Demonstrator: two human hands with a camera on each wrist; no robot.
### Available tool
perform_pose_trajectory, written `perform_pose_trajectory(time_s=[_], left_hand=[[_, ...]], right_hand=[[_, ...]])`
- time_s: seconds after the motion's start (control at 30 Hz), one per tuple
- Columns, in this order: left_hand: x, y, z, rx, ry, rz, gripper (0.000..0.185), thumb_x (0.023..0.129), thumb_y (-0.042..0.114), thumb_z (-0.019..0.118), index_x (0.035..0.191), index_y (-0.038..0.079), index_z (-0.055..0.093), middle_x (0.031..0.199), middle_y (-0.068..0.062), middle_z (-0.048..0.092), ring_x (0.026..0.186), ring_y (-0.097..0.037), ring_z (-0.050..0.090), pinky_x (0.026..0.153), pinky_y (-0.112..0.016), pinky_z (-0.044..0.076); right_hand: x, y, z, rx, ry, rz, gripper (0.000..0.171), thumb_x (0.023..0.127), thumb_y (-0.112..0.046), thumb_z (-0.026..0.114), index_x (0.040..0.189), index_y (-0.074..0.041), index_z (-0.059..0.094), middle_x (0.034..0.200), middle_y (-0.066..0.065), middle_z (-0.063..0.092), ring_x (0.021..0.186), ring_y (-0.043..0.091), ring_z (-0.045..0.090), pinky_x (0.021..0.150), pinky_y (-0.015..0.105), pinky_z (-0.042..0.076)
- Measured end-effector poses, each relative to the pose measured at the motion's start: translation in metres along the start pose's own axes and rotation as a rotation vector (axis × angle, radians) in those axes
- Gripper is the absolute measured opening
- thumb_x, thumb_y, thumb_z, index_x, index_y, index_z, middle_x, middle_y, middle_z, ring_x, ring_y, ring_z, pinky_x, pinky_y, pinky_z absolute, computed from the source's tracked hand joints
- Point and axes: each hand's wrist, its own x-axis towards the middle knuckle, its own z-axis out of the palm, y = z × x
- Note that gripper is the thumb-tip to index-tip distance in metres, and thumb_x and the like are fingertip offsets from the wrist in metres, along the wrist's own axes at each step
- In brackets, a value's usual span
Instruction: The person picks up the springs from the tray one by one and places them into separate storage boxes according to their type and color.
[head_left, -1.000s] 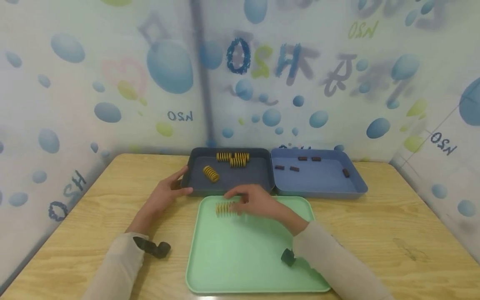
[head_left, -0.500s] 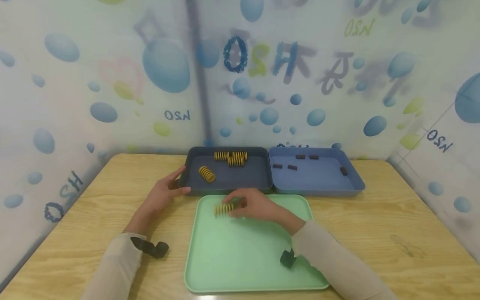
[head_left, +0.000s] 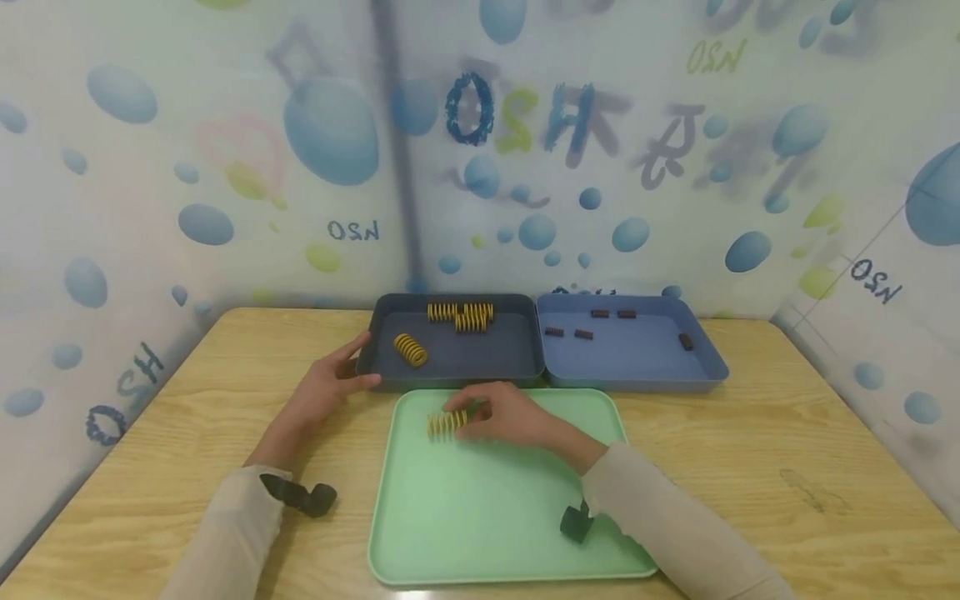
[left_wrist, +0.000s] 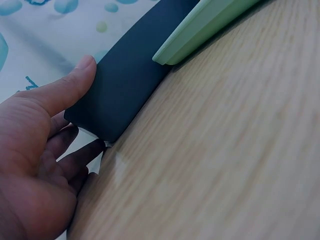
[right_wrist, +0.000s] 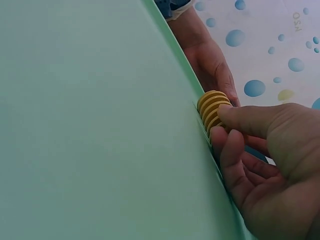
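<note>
A yellow coil spring lies near the back left of the light green tray. My right hand pinches its right end between thumb and fingers; the right wrist view shows the thumb on the spring's coils. At the left end of the dark grey tray, my left hand grips the front corner, thumb along the front wall and fingers bent around the side. Inside that tray, three yellow springs sit together at the back and another spring lies tilted nearer the left.
A blue tray adjoins the dark one on the right and holds several small dark brown springs. All the trays stand on a wooden table, with a patterned wall close behind.
My right hand has come down and left onto the spring in the green tray and now pinches its end. In the dark tray, the nearer spring has rolled slightly left. My left hand stays put.
</note>
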Motion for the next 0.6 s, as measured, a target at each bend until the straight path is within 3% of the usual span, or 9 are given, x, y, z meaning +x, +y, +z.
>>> perform_pose_trajectory(time_s=[0.17, 0.6], left_hand=[[-0.0009, 0.0015, 0.0001, -0.001, -0.007, -0.008, 0.081, 0.087, 0.028, 0.072, 0.153, 0.019, 0.026, 0.156, -0.014, 0.021, 0.137, -0.042, 0.028, 0.108, -0.055, 0.023], [-0.0009, 0.0024, 0.0005, -0.010, -0.005, -0.009, 0.081, 0.087, 0.027, 0.072, 0.153, 0.019, 0.025, 0.155, -0.016, 0.020, 0.137, -0.042, 0.026, 0.108, -0.055, 0.022]], right_hand=[[-0.0010, 0.0019, 0.0015, 0.050, -0.012, 0.025, 0.035, 0.084, -0.018, 0.075, 0.118, -0.018, 0.067, 0.118, -0.002, 0.063, 0.083, 0.014, 0.065, 0.065, 0.032, 0.054], [-0.0007, 0.0011, 0.0020, 0.005, 0.002, 0.032, 0.036, 0.082, -0.021, 0.078, 0.116, -0.022, 0.068, 0.115, -0.008, 0.064, 0.085, 0.011, 0.064, 0.071, 0.030, 0.053]])
